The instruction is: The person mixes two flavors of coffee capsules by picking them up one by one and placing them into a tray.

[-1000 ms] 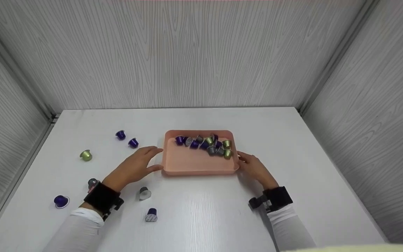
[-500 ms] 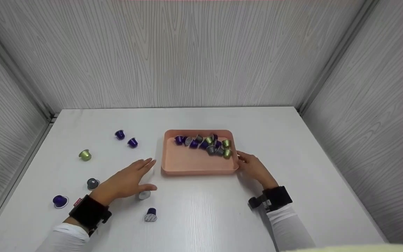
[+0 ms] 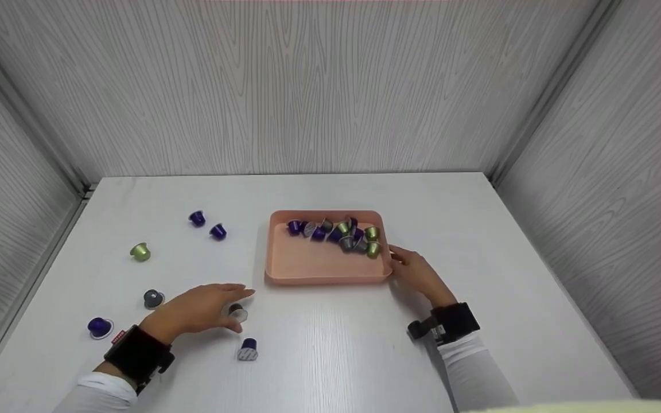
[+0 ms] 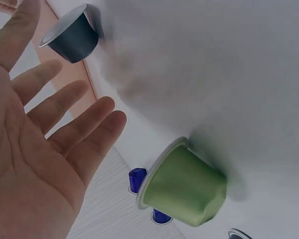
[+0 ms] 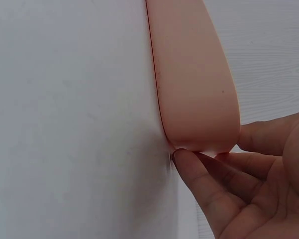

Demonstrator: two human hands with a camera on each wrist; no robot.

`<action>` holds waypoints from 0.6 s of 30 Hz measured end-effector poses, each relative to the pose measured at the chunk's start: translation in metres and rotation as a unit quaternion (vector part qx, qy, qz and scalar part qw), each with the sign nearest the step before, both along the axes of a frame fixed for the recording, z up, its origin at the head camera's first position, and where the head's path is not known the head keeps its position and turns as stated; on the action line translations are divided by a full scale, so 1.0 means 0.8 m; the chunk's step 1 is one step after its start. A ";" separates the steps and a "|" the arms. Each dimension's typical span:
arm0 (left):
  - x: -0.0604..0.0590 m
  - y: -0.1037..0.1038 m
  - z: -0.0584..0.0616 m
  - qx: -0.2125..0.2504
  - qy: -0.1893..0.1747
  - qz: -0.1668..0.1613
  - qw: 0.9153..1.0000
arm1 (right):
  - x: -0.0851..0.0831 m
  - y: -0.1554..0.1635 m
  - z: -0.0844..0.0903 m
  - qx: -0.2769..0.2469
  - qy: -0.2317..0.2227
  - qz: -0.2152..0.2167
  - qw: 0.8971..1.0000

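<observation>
While the left hand (image 3: 204,310) hovers with its fingers spread and straight, holding nothing, a grey coffee capsule (image 3: 237,312) lies on the white table (image 3: 330,355) just beside its fingertips, between the hand and the near left corner of the pink tray (image 3: 325,265). The right hand (image 3: 416,272) rests against the tray's right side, its fingertips (image 5: 189,162) touching the rim's underside at the corner.

The capsule is judged light, thin-walled and smooth, liable to roll or skid if nudged. It would dent under a hard squeeze. Best hold is a light pinch across the tapered body just under the flange, thumb opposite forefinger.

A blue capsule (image 3: 248,350) lies near the left wrist. Others, green (image 3: 140,252), dark grey (image 3: 152,298) and blue (image 3: 98,327), sit well apart to the left.
</observation>
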State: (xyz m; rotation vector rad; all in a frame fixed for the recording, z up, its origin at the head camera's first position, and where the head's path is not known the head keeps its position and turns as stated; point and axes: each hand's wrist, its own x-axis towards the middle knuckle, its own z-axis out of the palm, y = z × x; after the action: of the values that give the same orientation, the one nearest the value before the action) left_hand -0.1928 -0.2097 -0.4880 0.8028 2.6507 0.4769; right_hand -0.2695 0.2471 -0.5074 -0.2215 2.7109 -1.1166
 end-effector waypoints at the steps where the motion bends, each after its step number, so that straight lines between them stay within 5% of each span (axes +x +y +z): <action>1: 0.000 0.001 0.000 0.000 0.000 -0.003 1.000 | 0.000 0.000 0.000 0.000 0.001 0.000 1.000; 13: -0.001 -0.002 -0.001 0.018 0.074 -0.065 0.995 | 0.001 0.001 0.002 -0.017 0.010 0.018 1.000; 18: -0.003 -0.002 -0.001 0.010 0.089 -0.059 0.994 | 0.000 0.003 0.000 -0.018 0.023 0.028 0.999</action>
State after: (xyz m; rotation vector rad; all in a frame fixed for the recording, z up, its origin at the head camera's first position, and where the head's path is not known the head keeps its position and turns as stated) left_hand -0.1948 -0.2112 -0.4886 1.0454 2.7428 0.4192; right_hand -0.2697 0.2495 -0.5076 -0.3303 2.7081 -1.1600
